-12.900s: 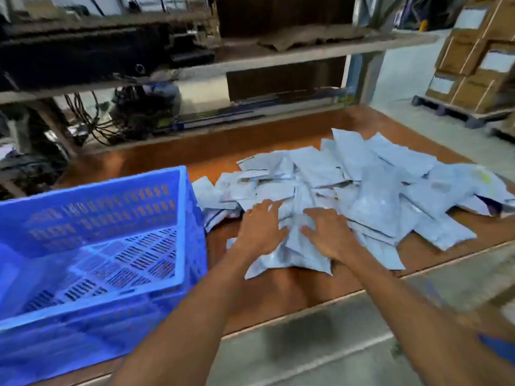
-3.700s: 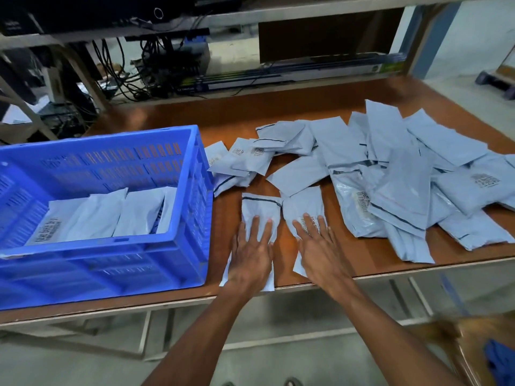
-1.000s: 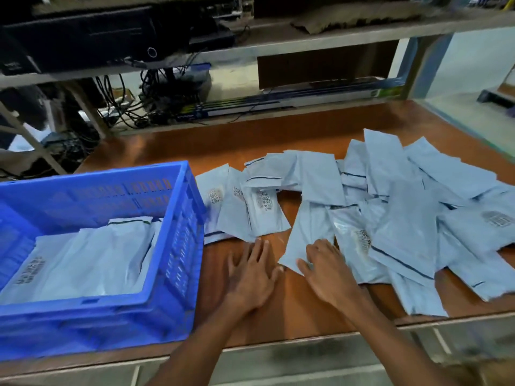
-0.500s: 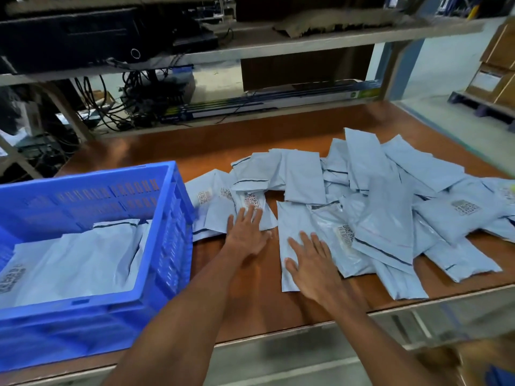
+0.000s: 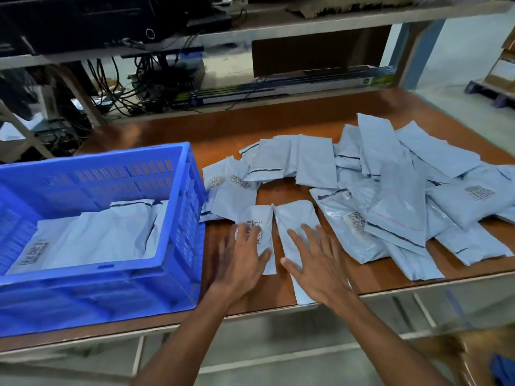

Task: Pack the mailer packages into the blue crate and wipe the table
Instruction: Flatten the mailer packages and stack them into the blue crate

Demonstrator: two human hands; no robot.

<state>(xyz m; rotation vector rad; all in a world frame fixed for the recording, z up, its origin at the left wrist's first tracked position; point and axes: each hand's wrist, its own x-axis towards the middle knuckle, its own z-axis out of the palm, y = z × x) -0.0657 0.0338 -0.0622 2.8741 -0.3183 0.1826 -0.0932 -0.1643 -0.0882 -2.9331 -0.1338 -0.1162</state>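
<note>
At the left, the blue crate [image 5: 184, 232] stands on the table [image 5: 278, 132], with several packed mailers [image 5: 106, 235] lying inside. The left hand [image 5: 242, 263] lies flat, fingers spread, on a labelled mailer [image 5: 259, 218]; the right hand [image 5: 317, 263] lies likewise on a plain mailer [image 5: 295, 218]. The loose pile of mailers [image 5: 395, 196] lies further right.

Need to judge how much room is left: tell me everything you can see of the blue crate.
The blue crate is a rectangular open-topped box of what looks like moulded plastic, with slotted walls and a thick rim. It stands upright on the left of the brown table, near the front edge. Several pale mailers lie inside, overlapping, below the rim; one shows a printed label. The left hand lies just to its right without touching it.
</note>
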